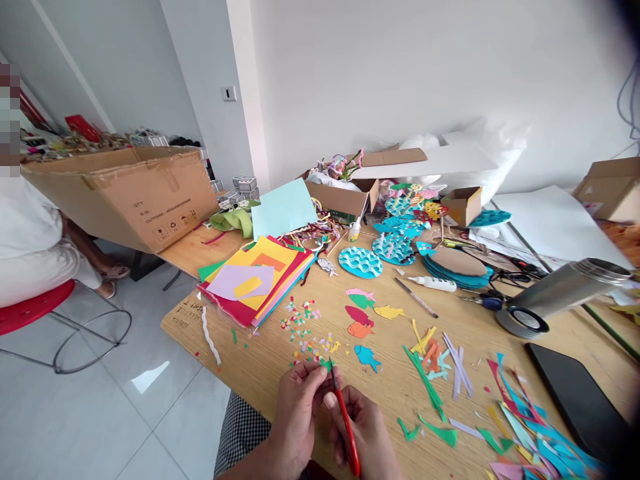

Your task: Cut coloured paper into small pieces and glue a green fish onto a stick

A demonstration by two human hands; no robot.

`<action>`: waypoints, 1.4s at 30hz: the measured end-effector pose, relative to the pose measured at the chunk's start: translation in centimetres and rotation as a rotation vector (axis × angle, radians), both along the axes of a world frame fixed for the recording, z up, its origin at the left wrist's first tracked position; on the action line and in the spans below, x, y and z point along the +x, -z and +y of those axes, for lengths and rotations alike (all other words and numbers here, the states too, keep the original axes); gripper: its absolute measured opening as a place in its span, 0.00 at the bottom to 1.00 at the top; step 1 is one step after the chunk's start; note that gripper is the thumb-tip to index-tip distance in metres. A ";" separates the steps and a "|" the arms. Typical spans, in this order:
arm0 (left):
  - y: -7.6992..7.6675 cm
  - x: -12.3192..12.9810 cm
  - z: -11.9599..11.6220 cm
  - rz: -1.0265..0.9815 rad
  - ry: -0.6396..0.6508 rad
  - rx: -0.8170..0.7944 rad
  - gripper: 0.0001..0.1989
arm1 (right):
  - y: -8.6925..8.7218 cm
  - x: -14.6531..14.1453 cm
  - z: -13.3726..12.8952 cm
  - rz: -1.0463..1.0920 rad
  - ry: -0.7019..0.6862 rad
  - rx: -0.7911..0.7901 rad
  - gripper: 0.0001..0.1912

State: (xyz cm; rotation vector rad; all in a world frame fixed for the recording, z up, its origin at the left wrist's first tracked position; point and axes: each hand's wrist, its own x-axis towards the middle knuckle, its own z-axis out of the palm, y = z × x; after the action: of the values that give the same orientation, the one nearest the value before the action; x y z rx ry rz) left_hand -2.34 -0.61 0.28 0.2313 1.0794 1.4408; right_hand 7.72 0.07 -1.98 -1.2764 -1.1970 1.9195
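My left hand (299, 407) pinches a small green paper piece (327, 365) between thumb and fingers, just over the table's near edge. Red-handled scissors (347, 427) are gripped in my right hand (369, 430), their blade tips pointing up beside the green piece. Whether the blades touch the paper is too small to tell. Beyond my hands lie several paper fish: a blue one (367, 358), an orange one (361, 330), a yellow one (389, 312) and others. Tiny coloured paper bits (300, 313) are scattered to their left.
Stacked coloured sheets (250, 280) lie at left. Paper strips (430, 373), a phone (575, 393) and a steel flask (570, 293) are at right. Farther back are a glue bottle (433, 284), blue wavy ovals (360, 263) and cartons. A person sits on a red stool (37, 307).
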 end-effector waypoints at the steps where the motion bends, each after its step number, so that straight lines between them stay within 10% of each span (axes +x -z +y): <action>1: 0.1 0.0 0.0 0.005 -0.003 -0.005 0.09 | 0.1 0.0 0.0 0.002 0.002 -0.002 0.28; 15: 0.2 -1.0 0.4 0.022 0.016 0.007 0.11 | 0.4 0.2 0.4 -0.069 -0.027 -0.055 0.32; 42: -1.1 -3.9 3.1 0.246 0.574 0.026 0.09 | -1.2 4.4 0.6 0.028 -0.236 0.038 0.28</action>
State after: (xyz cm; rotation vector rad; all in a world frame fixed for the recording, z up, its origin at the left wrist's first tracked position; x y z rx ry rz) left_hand -6.19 2.49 1.40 0.6926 1.0766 0.9236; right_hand 12.11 0.69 -0.73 -1.1262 -1.4164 2.0611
